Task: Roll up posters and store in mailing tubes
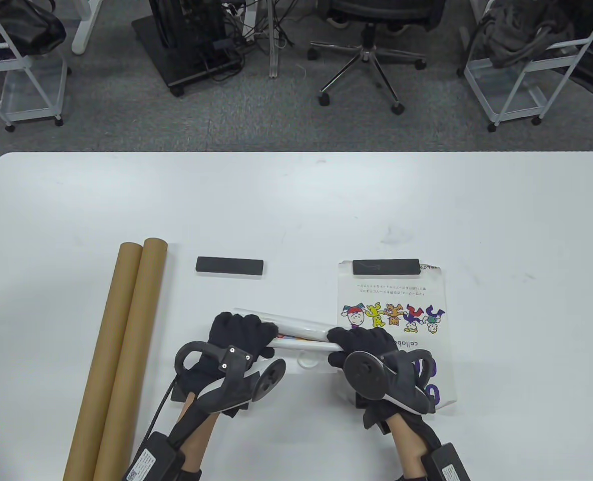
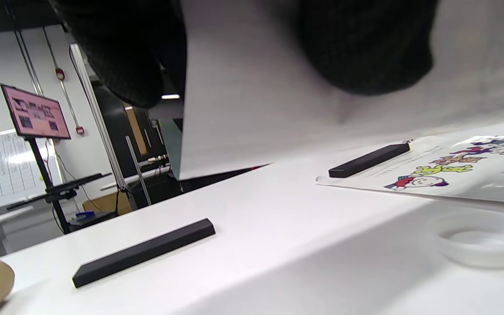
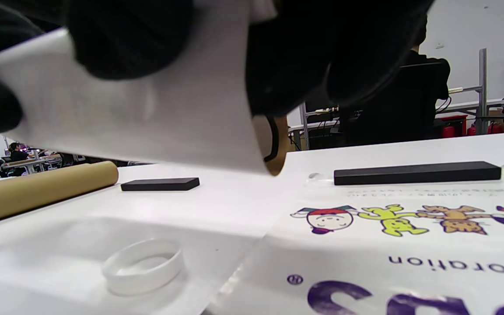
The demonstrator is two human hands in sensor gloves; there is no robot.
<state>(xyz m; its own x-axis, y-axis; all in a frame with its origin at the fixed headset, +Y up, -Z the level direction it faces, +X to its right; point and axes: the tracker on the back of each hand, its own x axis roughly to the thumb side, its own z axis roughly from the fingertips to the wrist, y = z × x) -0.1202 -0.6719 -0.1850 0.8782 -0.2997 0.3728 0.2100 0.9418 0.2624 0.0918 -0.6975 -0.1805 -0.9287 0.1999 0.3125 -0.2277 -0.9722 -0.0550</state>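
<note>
A white rolled poster (image 1: pixel 301 333) lies slanted just above the table, held at both ends. My left hand (image 1: pixel 256 330) grips its left end and my right hand (image 1: pixel 356 340) grips its right end. In the left wrist view the roll (image 2: pixel 256 109) fills the top under my black fingers (image 2: pixel 365 43). In the right wrist view the roll (image 3: pixel 147 118) sits under my fingers (image 3: pixel 125 35), with a brown rim (image 3: pixel 278 148) at its end. Two brown mailing tubes (image 1: pixel 126 350) lie side by side at the left. A flat cartoon poster (image 1: pixel 391 310) lies at the right.
A black bar weight (image 1: pixel 386 267) pins the flat poster's far edge. A second black bar (image 1: pixel 230 265) lies on the table (image 1: pixel 296 210) beside the tubes. A white plastic tube cap (image 1: pixel 306 359) sits on the table just below the roll, between my hands.
</note>
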